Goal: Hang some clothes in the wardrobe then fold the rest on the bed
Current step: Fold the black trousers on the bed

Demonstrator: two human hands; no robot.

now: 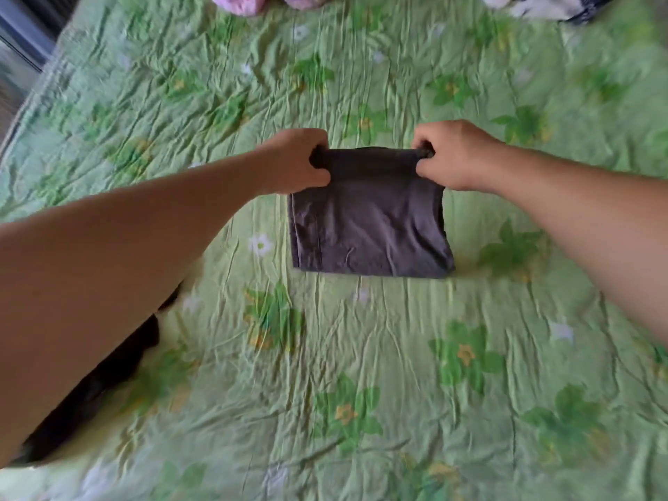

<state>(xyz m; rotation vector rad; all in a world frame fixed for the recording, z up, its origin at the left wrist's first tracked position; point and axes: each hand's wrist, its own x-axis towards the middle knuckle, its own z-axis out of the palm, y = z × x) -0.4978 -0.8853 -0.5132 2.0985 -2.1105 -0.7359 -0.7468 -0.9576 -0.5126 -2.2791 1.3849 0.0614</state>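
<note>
A dark grey folded garment (368, 226) lies in the middle of the green flowered bedspread (361, 374). Its far edge is lifted off the bed. My left hand (294, 162) grips the far left corner of that edge. My right hand (452, 155) grips the far right corner. The near edge of the garment rests flat on the bed. The view is blurred by motion.
Pink clothes (238, 1) lie at the far edge of the bed, with a white and dark garment (549, 7) at the far right. A dark piece of cloth (108, 370) shows under my left forearm. The bed's left edge (32, 99) runs beside a dark floor.
</note>
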